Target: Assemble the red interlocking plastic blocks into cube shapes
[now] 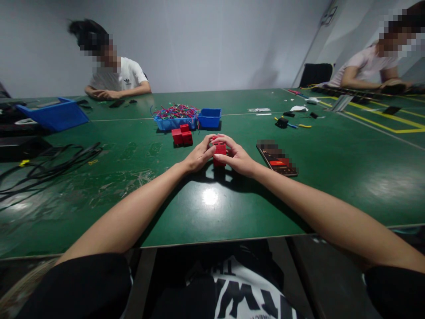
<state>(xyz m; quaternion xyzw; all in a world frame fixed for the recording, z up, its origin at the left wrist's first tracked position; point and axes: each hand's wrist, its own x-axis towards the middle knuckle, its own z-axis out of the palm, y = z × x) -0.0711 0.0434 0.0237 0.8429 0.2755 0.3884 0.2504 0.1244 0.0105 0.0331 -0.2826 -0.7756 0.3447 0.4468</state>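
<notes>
Between my two hands a red block stands upright on the green table. My left hand is closed on its left side, the thumb against the near part. From the right, my right hand grips the same block, its fingers curled over the top and its thumb across the front. Parts of the block are hidden by the fingers. Several more red blocks sit together beyond my left hand. Behind them is a blue tray heaped with thin coloured wires, beside a smaller blue bin.
A phone lies right of my hands. Black cables and a tilted blue bin are at the left. A black part with coloured wires lies at the back right. Two people sit across the table.
</notes>
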